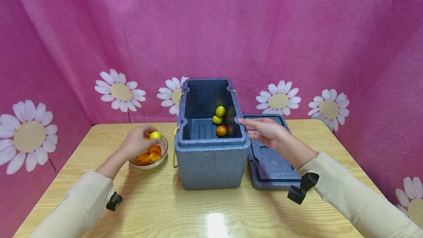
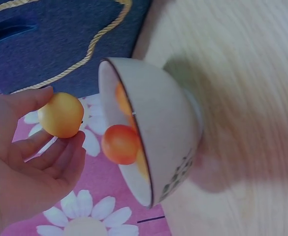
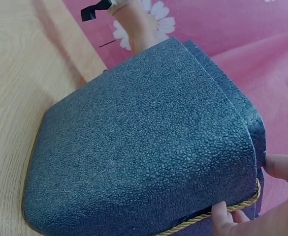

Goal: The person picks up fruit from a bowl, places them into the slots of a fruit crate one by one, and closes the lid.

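Left hand (image 1: 137,141) pinches a yellow fruit (image 1: 155,135) between thumb and fingertips just above the bowl (image 1: 163,153) near the tabletop's left edge, so it clears the orange fruits left inside. Right hand (image 1: 266,131) rests relaxed, straightish fingers on the right rim of the open foam box (image 1: 211,164) mid-table, likely steadying it. Lid (image 1: 269,168) lies flat beside the box's right wall, keeping the opening free; three fruits (image 1: 219,121) sit on the box floor.

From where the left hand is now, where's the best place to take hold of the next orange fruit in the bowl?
Probably from above, fingertips pinching the orange fruit across its round sides. The bowl is open upward and its wall blocks any side approach. The left hand already holds a yellow fruit, so it would need freeing first.
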A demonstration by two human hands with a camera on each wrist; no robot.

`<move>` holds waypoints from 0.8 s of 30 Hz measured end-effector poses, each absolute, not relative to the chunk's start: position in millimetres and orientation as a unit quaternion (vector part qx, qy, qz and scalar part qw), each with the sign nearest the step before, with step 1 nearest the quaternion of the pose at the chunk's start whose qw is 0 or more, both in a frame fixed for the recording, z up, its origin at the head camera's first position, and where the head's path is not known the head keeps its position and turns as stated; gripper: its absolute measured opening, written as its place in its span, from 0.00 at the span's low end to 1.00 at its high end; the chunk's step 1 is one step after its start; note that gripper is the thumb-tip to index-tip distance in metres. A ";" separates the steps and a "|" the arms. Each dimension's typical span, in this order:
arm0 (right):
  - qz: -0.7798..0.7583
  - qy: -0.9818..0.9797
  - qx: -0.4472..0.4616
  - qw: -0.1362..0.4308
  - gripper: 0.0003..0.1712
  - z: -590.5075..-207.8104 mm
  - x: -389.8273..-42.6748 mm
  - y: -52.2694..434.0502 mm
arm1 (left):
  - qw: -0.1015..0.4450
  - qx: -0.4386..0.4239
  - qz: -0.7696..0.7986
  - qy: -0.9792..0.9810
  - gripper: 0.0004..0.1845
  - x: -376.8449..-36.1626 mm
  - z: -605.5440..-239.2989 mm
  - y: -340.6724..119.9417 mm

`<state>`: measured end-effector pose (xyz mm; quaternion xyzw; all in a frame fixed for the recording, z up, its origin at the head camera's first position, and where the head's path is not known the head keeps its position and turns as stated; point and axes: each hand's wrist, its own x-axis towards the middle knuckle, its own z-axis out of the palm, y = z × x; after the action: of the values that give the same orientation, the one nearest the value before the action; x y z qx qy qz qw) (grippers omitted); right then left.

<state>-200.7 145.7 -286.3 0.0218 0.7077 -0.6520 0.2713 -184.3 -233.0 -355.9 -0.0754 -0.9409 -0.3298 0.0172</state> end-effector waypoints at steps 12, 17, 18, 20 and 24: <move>-0.644 0.714 0.019 0.275 0.43 -285.0 -199.6 145.5 | 0.041 -0.064 -0.338 -0.938 0.19 -187.1 -334.9 -235.5; -0.641 0.717 0.023 0.274 0.43 -286.2 -200.2 146.1 | 0.039 -0.057 -0.337 -0.939 0.22 -186.9 -328.0 -234.6; -0.641 0.717 0.024 0.274 0.43 -286.5 -200.2 146.1 | 0.038 -0.057 -0.338 -0.939 0.22 -186.7 -326.5 -234.3; -0.641 0.717 0.026 0.273 0.43 -287.1 -200.3 146.1 | 0.037 -0.052 -0.339 -0.939 0.23 -186.7 -323.9 -233.9; -0.643 0.716 0.027 0.272 0.44 -287.5 -200.2 145.9 | 0.037 -0.044 -0.343 -0.938 0.23 -187.6 -318.6 -232.4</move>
<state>-200.2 145.9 -287.5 0.0266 0.7155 -0.6428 0.2723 -187.6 -232.4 -318.6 -0.0441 -0.9376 -0.3430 0.0370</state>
